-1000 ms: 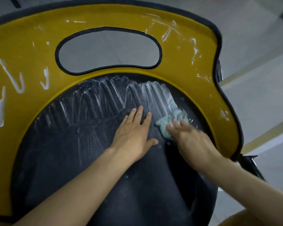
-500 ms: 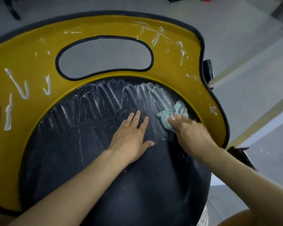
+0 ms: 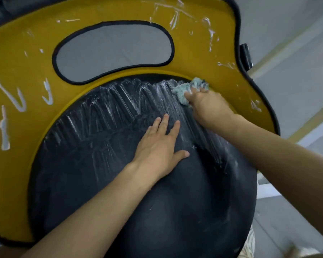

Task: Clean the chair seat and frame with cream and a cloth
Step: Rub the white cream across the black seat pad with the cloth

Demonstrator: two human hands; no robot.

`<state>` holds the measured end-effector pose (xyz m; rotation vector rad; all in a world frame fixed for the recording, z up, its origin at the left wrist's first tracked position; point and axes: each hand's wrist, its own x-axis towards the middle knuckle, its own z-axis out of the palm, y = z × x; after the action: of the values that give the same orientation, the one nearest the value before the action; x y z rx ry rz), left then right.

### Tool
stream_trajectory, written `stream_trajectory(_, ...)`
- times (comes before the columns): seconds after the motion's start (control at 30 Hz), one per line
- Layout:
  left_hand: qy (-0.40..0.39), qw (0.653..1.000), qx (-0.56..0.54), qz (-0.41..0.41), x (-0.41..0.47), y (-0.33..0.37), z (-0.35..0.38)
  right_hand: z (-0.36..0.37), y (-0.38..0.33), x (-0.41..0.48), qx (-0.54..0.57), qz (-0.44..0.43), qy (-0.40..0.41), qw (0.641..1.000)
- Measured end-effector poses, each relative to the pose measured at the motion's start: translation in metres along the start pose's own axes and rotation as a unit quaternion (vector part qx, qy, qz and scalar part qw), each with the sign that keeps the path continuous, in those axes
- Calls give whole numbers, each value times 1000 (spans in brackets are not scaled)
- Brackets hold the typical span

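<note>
The cloth (image 3: 186,90) slid to frame (image 3: 203,53) (left hand (image 3: 157,146) stays).

There is only one view, the head camera, which looks forward and steeply down from close above the black seat (image 3: 166,211), so the yellow frame (image 3: 203,58) curves across the top and the floor (image 3: 291,81) shows at the right.

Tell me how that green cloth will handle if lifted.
The pale green fuzzy cloth looks floppy: it bunches under the right hand. Probably light. Likely slick from the white cream streaked across the round black seat.
</note>
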<state>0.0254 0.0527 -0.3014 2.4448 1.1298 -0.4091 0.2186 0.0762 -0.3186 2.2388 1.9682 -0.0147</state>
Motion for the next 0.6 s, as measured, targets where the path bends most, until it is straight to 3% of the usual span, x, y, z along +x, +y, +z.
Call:
stream_trajectory(0.13,-12,1000,6,-2,-1,0,-4,-5,6,-14,6,0,-2,1000)
stream_trajectory(0.37,-6,1000,1,5,-7,8,-4,8,-10,-178,92,-1,9,996)
stream_trajectory(0.47,6,1000,0,12,-12,10,2,4,-10,-161,69,6,-9,998)
stream_trajectory(0.6,1,1000,4,13,-14,9,5,3,2,-72,46,22,-15,999)
